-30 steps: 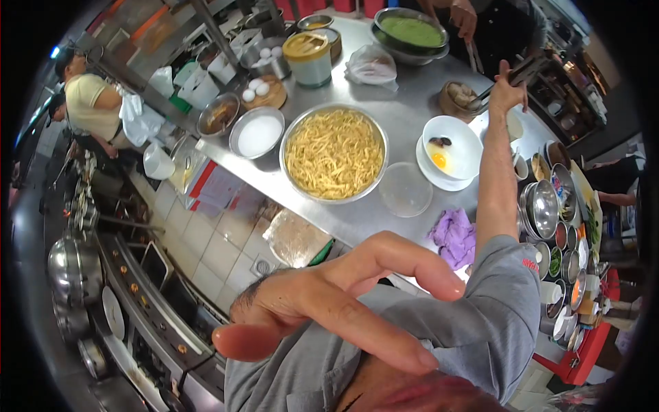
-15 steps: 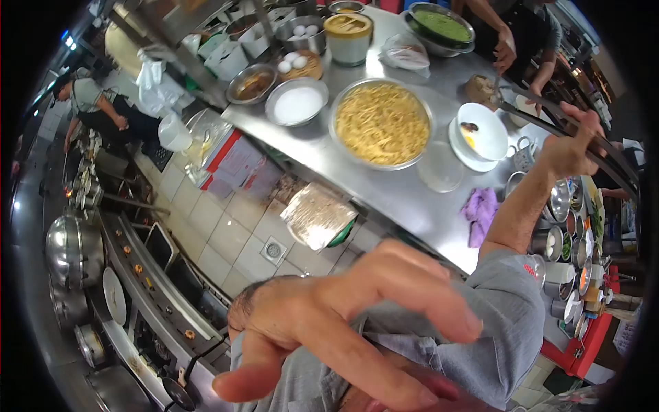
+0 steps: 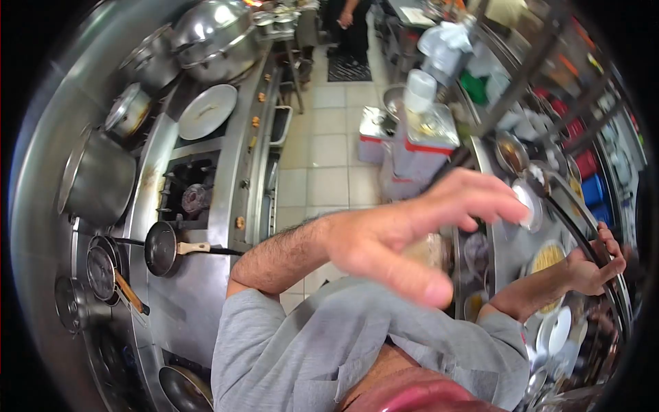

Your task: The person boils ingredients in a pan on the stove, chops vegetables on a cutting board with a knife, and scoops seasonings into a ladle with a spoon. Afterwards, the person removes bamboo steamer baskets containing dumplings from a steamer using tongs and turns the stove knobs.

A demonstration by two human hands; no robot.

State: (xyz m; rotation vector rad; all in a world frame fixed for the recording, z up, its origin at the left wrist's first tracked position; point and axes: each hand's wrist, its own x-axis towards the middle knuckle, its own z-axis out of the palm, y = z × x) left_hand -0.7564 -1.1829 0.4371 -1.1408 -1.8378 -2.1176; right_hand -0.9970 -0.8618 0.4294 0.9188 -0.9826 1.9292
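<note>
My left hand (image 3: pixel 412 240) is raised in front of my chest, slightly blurred, with thumb and fingers apart and nothing between them. At the right, my right hand (image 3: pixel 596 264) holds long dark metal tongs (image 3: pixel 583 244). Their far end reaches over the steel table, near a metal bowl with brown contents (image 3: pixel 511 152) and a bowl of white contents (image 3: pixel 527 206). A small white bit shows at the tips, but I cannot tell what it is. The bowl of yellow noodles (image 3: pixel 548 258) lies beyond my right forearm, partly hidden. Below it is a white bowl (image 3: pixel 559 329).
On the left, a stove (image 3: pixel 195 199) bears a white plate (image 3: pixel 207 112) and a small black pan (image 3: pixel 163 248). Large pots stand behind it. A tiled aisle (image 3: pixel 327 151) runs ahead, beside covered containers (image 3: pixel 429 141). A person in dark clothes (image 3: pixel 351 31) stands at its far end.
The view has swung left, from the worktable to the stove and aisle. The noodles and white bowl now sit at the far right. The tongs have moved away from the small round basket.
</note>
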